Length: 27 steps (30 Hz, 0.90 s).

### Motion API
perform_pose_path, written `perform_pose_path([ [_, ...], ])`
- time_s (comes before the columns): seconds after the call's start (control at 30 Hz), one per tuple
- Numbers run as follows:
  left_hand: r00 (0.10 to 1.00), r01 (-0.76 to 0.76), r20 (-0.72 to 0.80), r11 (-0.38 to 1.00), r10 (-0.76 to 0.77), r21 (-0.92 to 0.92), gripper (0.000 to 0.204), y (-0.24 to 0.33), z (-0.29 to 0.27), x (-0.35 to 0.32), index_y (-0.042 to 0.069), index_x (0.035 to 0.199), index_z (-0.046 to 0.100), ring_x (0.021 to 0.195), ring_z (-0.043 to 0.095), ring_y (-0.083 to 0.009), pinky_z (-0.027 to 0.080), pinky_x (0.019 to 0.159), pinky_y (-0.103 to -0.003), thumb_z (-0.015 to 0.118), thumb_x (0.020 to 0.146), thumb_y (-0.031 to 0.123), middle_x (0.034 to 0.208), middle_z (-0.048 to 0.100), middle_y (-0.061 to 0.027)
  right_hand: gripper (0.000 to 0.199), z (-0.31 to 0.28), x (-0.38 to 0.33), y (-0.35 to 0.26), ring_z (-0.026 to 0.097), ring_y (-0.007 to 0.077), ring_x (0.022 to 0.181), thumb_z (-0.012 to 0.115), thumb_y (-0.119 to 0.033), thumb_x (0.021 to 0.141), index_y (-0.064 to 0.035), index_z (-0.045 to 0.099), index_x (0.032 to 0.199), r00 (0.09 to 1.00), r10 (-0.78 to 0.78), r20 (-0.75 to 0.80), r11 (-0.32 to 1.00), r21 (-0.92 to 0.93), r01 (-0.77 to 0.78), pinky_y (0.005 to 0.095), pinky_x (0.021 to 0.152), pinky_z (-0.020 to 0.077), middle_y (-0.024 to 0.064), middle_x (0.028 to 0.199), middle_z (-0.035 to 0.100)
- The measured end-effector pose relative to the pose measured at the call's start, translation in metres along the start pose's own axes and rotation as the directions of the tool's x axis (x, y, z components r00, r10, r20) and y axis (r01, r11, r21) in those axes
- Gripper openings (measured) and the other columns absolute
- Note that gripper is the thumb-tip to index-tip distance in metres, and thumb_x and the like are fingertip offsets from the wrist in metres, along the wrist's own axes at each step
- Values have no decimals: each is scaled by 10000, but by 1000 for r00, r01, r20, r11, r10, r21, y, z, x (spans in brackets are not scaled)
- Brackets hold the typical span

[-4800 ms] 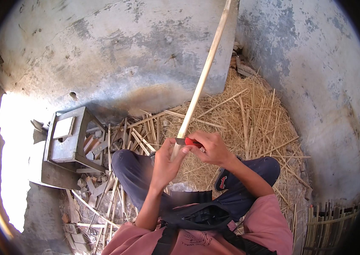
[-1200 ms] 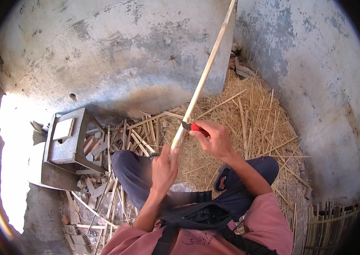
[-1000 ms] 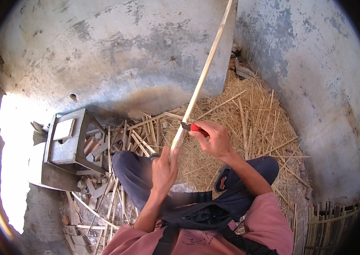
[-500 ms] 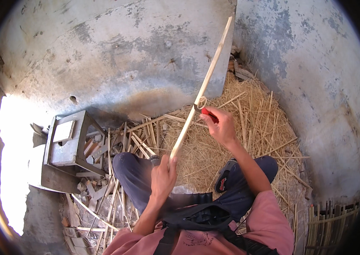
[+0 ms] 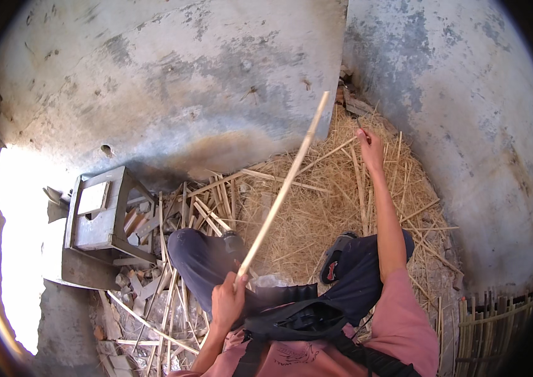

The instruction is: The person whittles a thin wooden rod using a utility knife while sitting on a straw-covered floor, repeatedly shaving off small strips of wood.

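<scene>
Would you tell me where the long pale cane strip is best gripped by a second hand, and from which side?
Probably mid-length on the cane strip, coming from its right. The left hand already pinches its lower end, and the strip rises slanting up and right, free above the straw. The right hand, stretched out on that side, has an open approach.

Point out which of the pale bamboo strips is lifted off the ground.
The long pale bamboo strip gripped at its lower end by the left hand; it slants up toward the wall, while the other strips lie flat among the shavings.
</scene>
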State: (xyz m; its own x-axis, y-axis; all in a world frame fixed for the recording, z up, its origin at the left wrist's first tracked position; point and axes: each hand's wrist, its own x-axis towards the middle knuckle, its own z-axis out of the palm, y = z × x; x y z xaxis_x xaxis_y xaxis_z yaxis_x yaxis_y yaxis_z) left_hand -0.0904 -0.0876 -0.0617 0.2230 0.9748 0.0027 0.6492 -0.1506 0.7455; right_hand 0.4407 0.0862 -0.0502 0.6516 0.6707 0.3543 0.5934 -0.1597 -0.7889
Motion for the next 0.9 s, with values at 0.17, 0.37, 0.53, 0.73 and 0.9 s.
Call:
perform_pose_path([
  [0.17, 996, 19, -86, 999, -21, -28, 344, -2, -8, 13, -11, 886, 600, 687, 635, -511, 474, 591, -503, 675, 1046, 284, 677, 615, -274, 485, 15, -27, -21, 618, 130, 723, 640, -402, 1065, 4, 665, 1329, 968, 94, 233, 968, 206, -144, 315, 663, 484, 58, 893, 700],
  [0.37, 996, -49, -90, 975, 30, -219, 288, 3, 5, 34, -15, 918, 633, 612, 628, -200, 482, 588, -348, 700, 1035, 240, 677, 656, -109, 359, 11, -77, -93, 418, 44, 592, 639, -395, 1070, -47, 663, 1150, 918, -101, 383, 856, 504, -116, 243, 541, 333, -63, 728, 507],
  [0.53, 997, -50, -70, 954, 31, -295, 269, 37, -1, 54, -13, 985, 631, 595, 616, -99, 484, 566, -309, 768, 987, 218, 662, 652, -70, 281, 15, -135, -139, 495, 88, 618, 683, -320, 1046, -42, 675, 1082, 815, -443, 374, 851, 462, 251, 275, 567, 405, -14, 737, 580],
  [0.73, 996, -64, -87, 935, 36, -350, 324, 78, -5, 70, -11, 1014, 631, 606, 574, -93, 464, 571, -301, 836, 930, 226, 661, 648, -81, 253, 15, -195, -159, 640, 173, 638, 751, -273, 990, -42, 682, 1069, 638, -652, 411, 747, 492, 446, 325, 579, 508, 71, 797, 679],
  [0.9, 983, -149, -152, 922, 101, -357, 309, 78, 5, 78, -5, 1010, 632, 597, 525, -68, 439, 558, -274, 840, 926, 207, 658, 638, -60, 226, 17, -207, -160, 599, 220, 579, 798, -196, 934, -23, 687, 1028, 603, -705, 372, 697, 518, 495, 354, 560, 480, 97, 770, 645],
])
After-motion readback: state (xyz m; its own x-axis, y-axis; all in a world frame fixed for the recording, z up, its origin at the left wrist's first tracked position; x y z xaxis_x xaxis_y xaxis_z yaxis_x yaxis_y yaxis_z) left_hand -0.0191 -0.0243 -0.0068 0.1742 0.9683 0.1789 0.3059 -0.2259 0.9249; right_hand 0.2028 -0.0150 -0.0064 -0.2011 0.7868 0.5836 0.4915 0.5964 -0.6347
